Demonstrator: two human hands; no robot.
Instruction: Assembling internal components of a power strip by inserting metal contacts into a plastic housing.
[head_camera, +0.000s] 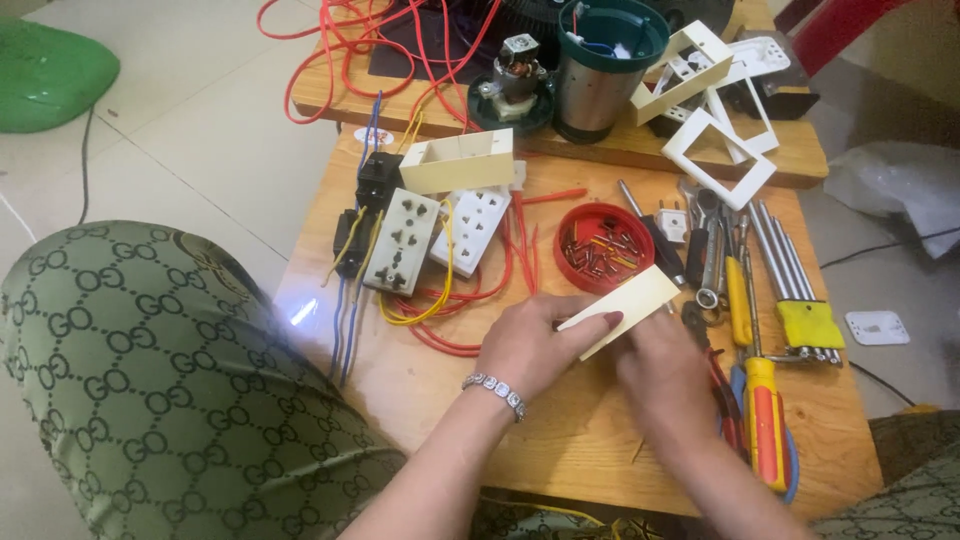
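My left hand (535, 345) and my right hand (665, 375) meet over the front middle of a low wooden table (590, 440). Together they grip a flat cream plastic plate (625, 305), tilted up toward the right. My left thumb lies along its lower edge; a beaded bracelet (495, 390) circles that wrist. Just behind the plate sits a red round lid (603, 246) filled with several small screws. Left of my hands lie socket panels (405, 240) wired with red, yellow and blue leads.
Screwdrivers, a hex key set (805, 320) and pliers lie along the table's right side. White frames (720, 150), a cream box (460, 160), a small motor (515, 80) and a metal cylinder (600, 70) stand at the back. My knee in green patterned cloth (150, 380) is at the left.
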